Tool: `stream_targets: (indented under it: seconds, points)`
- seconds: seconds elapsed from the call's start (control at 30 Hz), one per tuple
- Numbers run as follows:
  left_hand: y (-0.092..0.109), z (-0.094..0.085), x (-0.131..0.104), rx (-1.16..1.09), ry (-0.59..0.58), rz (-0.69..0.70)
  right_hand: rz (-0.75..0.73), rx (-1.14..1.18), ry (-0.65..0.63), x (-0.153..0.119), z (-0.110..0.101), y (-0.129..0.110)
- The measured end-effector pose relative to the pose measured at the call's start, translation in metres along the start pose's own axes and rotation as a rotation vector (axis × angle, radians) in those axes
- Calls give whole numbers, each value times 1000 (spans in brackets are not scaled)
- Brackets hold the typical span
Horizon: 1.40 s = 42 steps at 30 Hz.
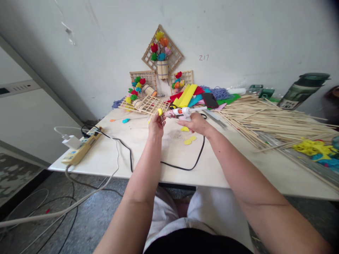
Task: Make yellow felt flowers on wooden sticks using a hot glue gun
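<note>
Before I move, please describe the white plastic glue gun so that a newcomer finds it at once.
Above the pale rectangular table, find the right hand. It holds the glue gun, pointing toward the small yellow piece at the left hand. Unlike the flat coloured sheets behind, it is mostly white with a reddish-patterned front.

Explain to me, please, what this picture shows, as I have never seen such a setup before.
There is no machine here, only a person's two bare hands. The single picture comes from a camera worn on the head, looking forward and down, so the arms stretch away from you. The left hand holds a small yellow piece; the right hand holds a white glue gun pointed towards it. On the table lie yellow cutouts, a power strip, a yellow strip and a pile of thin wooden sticks. Flower decorations stand at the back.
</note>
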<state>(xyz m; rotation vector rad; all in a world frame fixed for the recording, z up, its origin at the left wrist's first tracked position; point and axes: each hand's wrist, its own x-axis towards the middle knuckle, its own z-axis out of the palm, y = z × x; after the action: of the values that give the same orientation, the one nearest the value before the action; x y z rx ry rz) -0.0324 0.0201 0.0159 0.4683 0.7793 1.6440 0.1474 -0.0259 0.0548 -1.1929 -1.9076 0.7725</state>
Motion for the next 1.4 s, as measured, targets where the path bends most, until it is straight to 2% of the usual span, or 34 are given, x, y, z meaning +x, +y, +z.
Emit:
stream_targets:
  seconds: [0.1, 0.2, 0.27, 0.47, 0.73, 0.9, 1.03, 1.1, 1.17, 1.27, 1.4]
  points:
    - [6, -1, -2, -48, 5, 40, 36, -75, 65, 0, -3, 1]
    - [11, -1, -4, -94, 10, 71, 42, -286, 161, 4, -1, 4]
    - [13, -2, -4, -116, 2, 77, 55, -452, 171, 7, 4, 6]
    - [14, -4, -2, -85, -94, 100, 66, -748, -20, 4, 29, 10]
    - [8, 4, -11, 28, -238, 114, 89, -837, -129, -2, 61, 12]
    - [4, 7, -14, 107, -303, 130, 85, -897, -175, -4, 66, 16]
    - [-1, 6, -13, 152, -349, 132, 33, -922, -146, 1, 57, 21]
    - [-4, 6, -13, 182, -379, 145, 39, -875, -91, 5, 48, 22]
    - [-6, 6, -13, 214, -411, 157, 46, -722, 2, 9, 39, 23]
    - [-10, 7, -14, 276, -441, 165, 45, -248, 99, 13, 28, 22]
    - [-14, 8, -15, 349, -495, 171, -40, 350, 158, 13, 24, 17]
